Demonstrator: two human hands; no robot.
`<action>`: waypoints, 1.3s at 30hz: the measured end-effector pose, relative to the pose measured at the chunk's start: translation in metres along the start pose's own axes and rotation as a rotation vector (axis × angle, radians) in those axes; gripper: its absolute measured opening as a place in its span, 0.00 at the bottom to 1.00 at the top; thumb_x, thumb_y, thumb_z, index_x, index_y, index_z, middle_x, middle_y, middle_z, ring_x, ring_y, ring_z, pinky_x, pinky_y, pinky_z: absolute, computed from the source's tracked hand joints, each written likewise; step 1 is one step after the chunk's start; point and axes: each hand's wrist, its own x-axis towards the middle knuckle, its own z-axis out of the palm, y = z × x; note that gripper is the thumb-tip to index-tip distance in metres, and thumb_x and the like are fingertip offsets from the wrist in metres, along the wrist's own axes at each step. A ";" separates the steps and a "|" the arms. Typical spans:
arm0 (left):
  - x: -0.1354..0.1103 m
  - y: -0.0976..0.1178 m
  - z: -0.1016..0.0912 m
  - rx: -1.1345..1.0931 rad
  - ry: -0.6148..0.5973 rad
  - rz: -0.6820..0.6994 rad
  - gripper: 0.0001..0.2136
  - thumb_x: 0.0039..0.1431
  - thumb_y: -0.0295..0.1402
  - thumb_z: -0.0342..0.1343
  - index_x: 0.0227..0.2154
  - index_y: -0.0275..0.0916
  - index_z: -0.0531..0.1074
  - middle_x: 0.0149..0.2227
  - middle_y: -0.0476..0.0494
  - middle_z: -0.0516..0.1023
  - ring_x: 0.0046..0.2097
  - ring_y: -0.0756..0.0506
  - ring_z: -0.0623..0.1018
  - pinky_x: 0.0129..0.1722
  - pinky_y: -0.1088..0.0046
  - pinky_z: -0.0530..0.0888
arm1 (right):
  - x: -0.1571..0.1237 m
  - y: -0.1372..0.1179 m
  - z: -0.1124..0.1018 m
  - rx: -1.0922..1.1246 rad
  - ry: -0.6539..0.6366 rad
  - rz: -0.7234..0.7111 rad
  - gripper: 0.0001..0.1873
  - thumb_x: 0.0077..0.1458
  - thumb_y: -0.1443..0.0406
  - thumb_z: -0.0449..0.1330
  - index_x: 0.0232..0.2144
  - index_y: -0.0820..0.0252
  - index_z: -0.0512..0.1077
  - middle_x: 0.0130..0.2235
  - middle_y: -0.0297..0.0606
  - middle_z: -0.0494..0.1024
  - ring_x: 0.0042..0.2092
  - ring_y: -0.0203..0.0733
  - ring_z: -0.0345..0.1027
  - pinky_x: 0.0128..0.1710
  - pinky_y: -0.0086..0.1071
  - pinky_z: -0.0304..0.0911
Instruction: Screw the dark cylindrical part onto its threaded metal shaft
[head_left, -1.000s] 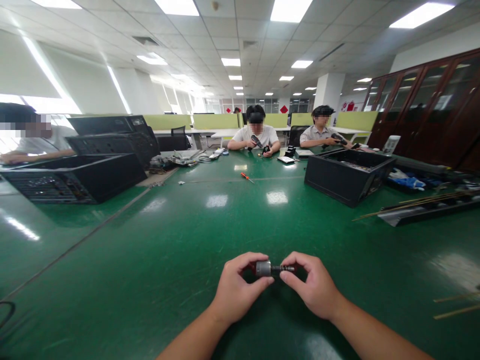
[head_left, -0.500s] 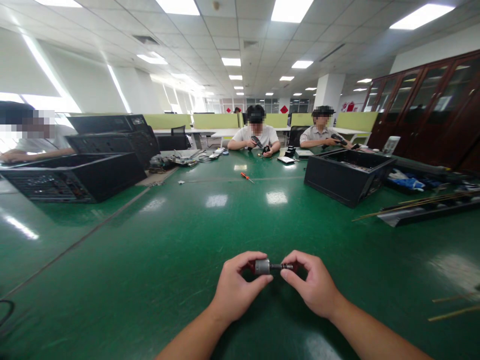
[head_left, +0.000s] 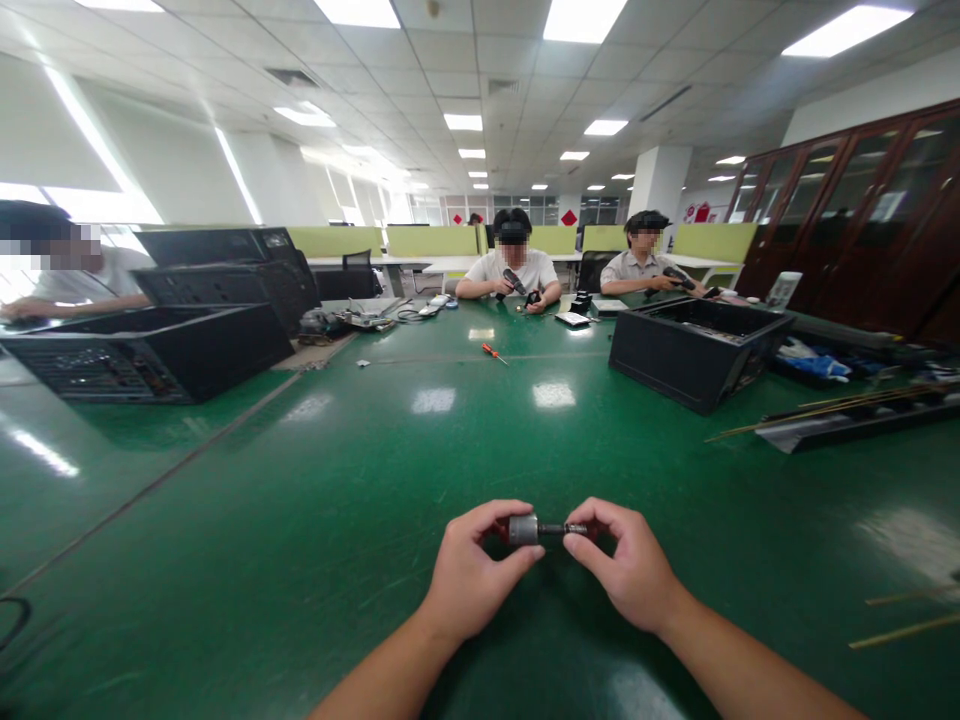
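Note:
Both my hands hold one small part over the green table (head_left: 315,500) near its front edge. My left hand (head_left: 472,575) pinches a short grey metal cylinder (head_left: 523,529) with a red end between thumb and fingers. My right hand (head_left: 626,565) pinches the thin dark shaft (head_left: 559,528) that sticks out of the cylinder to the right. Both hands are closed on the part, which lies level between them, just above the tabletop.
A black computer case (head_left: 694,350) lies open at the right, two more cases (head_left: 172,345) at the left. A red screwdriver (head_left: 493,353) lies mid-table. Metal panels and thin rods (head_left: 847,415) sit at the right. Two people sit at the far end, another at far left.
My hands and the part have drifted very slightly up in view. The grip is the same.

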 end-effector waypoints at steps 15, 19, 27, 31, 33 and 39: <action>0.000 0.001 0.000 -0.001 -0.001 0.001 0.15 0.46 0.30 0.68 0.39 0.40 0.79 0.38 0.43 0.83 0.39 0.42 0.81 0.42 0.66 0.77 | 0.000 0.002 0.000 0.030 -0.009 -0.003 0.06 0.56 0.63 0.60 0.30 0.60 0.73 0.28 0.34 0.73 0.32 0.40 0.66 0.33 0.30 0.60; 0.001 0.000 0.000 -0.007 0.003 0.011 0.15 0.46 0.30 0.68 0.40 0.40 0.79 0.38 0.43 0.83 0.39 0.42 0.81 0.43 0.65 0.77 | 0.001 0.002 -0.001 0.051 -0.007 0.005 0.06 0.56 0.63 0.60 0.30 0.60 0.73 0.28 0.33 0.72 0.31 0.39 0.65 0.33 0.31 0.60; 0.001 0.000 0.000 -0.011 0.000 0.006 0.15 0.46 0.30 0.68 0.40 0.40 0.79 0.38 0.44 0.83 0.39 0.42 0.81 0.43 0.65 0.77 | 0.000 0.000 -0.001 0.073 -0.004 0.012 0.06 0.56 0.63 0.60 0.30 0.60 0.73 0.27 0.33 0.71 0.31 0.39 0.65 0.33 0.30 0.59; 0.001 0.000 0.000 -0.017 -0.002 0.006 0.15 0.46 0.30 0.68 0.40 0.40 0.79 0.38 0.43 0.83 0.39 0.42 0.81 0.43 0.65 0.77 | 0.000 0.001 -0.001 0.076 -0.006 0.016 0.06 0.56 0.63 0.60 0.30 0.60 0.73 0.27 0.32 0.71 0.31 0.39 0.64 0.33 0.31 0.59; 0.001 -0.001 -0.001 -0.018 0.000 0.006 0.15 0.46 0.30 0.68 0.40 0.40 0.79 0.38 0.43 0.83 0.39 0.41 0.81 0.43 0.65 0.77 | 0.000 0.002 -0.001 0.082 -0.001 0.022 0.06 0.56 0.63 0.60 0.30 0.60 0.72 0.27 0.32 0.70 0.31 0.39 0.64 0.33 0.31 0.59; 0.001 -0.005 0.000 -0.017 0.007 0.010 0.14 0.47 0.30 0.68 0.40 0.40 0.79 0.38 0.43 0.83 0.39 0.41 0.81 0.43 0.64 0.78 | -0.001 0.006 -0.001 0.084 0.001 0.027 0.07 0.56 0.63 0.60 0.30 0.61 0.72 0.27 0.32 0.70 0.30 0.38 0.64 0.32 0.30 0.58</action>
